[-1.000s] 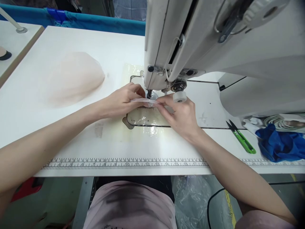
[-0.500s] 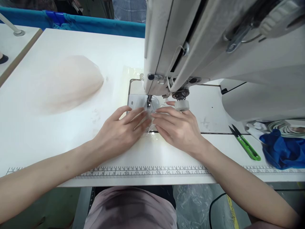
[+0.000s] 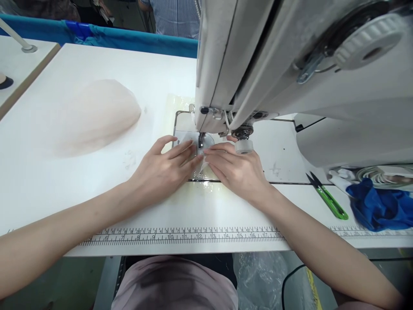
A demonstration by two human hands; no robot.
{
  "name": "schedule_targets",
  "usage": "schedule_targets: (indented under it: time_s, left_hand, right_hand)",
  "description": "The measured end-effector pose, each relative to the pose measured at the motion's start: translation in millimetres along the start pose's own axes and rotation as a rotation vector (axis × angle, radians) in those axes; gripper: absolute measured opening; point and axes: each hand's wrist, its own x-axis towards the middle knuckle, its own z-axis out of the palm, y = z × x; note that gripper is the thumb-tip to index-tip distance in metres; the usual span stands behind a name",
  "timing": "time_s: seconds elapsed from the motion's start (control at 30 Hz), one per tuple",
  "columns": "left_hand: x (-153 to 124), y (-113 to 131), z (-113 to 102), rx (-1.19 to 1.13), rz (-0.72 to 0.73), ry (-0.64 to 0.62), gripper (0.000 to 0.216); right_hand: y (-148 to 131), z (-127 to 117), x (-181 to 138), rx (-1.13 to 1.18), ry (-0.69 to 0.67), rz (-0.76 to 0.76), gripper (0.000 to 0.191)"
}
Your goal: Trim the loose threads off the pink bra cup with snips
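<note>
My left hand (image 3: 164, 168) lies flat on the table with its fingers stretched toward the needle (image 3: 200, 141) of the white sewing machine (image 3: 290, 73). My right hand (image 3: 237, 170) lies flat opposite it, fingertips almost meeting the left ones. Between and under the fingertips is a small sheer, pale piece of fabric (image 3: 202, 162), pressed onto the needle plate (image 3: 184, 134) just in front of the presser foot. Most of the piece is hidden by my fingers.
A heap of pale pink sheer fabric (image 3: 93, 116) lies at the left of the white table (image 3: 64, 185). Green thread snips (image 3: 327, 196) and a blue cloth (image 3: 377, 206) lie at the right. A printed ruler (image 3: 180, 236) runs along the front edge. Another person stands behind the blue divider (image 3: 176, 15).
Both hands went from pinching the sheer piece up at the needle to lying flat on it, then slid slightly forward toward the presser foot. The camera view shifted a little.
</note>
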Motion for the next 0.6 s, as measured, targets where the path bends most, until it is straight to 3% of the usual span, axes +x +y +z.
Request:
schedule_targets:
  time_s: [0.2,0.33,0.6]
  left_hand:
    - [0.0,-3.2,8.1,-0.001,-0.066,-0.014,0.029]
    - [-3.5,1.6,5.2,0.028,-0.041,0.032,0.026]
    - [-7.0,2.7,3.0,-0.014,-0.037,0.039,0.027]
  right_hand:
    - [-1.0,3.1,2.1,0.005,-0.033,0.079,0.028]
    - [-5.3,-0.5,-2.2,-0.002,-0.042,0.030,0.037]
    - [-6.7,-2.9,-5.1,-0.138,0.016,-0.049,0.034]
